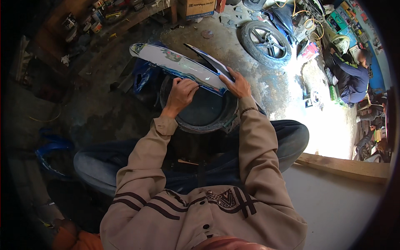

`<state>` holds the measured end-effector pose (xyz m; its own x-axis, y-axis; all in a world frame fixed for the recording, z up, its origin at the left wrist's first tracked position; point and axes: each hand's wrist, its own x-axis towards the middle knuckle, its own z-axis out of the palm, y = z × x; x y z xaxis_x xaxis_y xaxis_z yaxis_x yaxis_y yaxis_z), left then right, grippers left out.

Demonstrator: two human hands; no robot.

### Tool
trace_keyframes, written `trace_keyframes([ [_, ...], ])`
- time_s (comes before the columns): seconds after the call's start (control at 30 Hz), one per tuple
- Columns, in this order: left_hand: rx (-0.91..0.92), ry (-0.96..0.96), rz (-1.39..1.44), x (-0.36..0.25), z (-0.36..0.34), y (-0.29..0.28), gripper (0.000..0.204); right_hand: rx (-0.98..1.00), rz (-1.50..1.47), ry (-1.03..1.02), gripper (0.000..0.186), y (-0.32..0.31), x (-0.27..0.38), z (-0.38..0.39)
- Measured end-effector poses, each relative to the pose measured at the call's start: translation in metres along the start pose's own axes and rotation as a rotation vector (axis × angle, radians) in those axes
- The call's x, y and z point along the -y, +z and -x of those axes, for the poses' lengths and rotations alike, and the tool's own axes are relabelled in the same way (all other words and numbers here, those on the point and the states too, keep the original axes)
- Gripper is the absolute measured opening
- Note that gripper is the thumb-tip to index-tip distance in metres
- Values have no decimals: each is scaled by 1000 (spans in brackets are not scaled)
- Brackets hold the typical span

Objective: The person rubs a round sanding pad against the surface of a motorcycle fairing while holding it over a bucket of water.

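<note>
White panel (177,61), blue-edged, over far side of round dark tub (189,126); left hand (181,93): fingers curled at near edge, hold cannot be told; right hand (238,85): fingers clasping right end; concrete floor (225,53) between panel and wheel (257,51)

We record a long, curved, glossy panel (183,65): white, streaked blue along its lower edge, with a grey-green patch. We log a round, black basin (193,128); a tan, long-sleeved cloth shirt (246,227), dark brown stripes and interlaced chest motif; faded blue denim trousers (293,139); a round, black rubber tyre (249,46); an orange cloth garment (86,241).
</note>
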<state>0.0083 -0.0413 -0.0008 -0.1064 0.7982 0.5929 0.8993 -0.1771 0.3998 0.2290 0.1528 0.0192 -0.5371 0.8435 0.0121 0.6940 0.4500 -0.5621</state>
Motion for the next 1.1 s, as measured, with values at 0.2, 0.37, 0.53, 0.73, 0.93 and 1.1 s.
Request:
trace_keyframes([
  [0.2,-133,-57,-61,24,-13,-24,14,10,-8,-2,88,-1,-1,-1],
  [0.37,-84,-106,-200,31,-6,-13,12,8,10,-10,88,1,0,-1],
  [0.53,-81,53,-76,-38,3,44,16,-2,-9,-18,86,1,1,-1],
  [0.73,-61,128,-124,-19,5,26,21,-27,-5,-30,86,1,0,1],
  [0.93,-37,-109,-209,-1,5,12,20,-29,9,-10,85,0,5,3],
  [1.1,-11,13,-28,-54,5,53,15,-42,19,-25,86,1,5,2],
])
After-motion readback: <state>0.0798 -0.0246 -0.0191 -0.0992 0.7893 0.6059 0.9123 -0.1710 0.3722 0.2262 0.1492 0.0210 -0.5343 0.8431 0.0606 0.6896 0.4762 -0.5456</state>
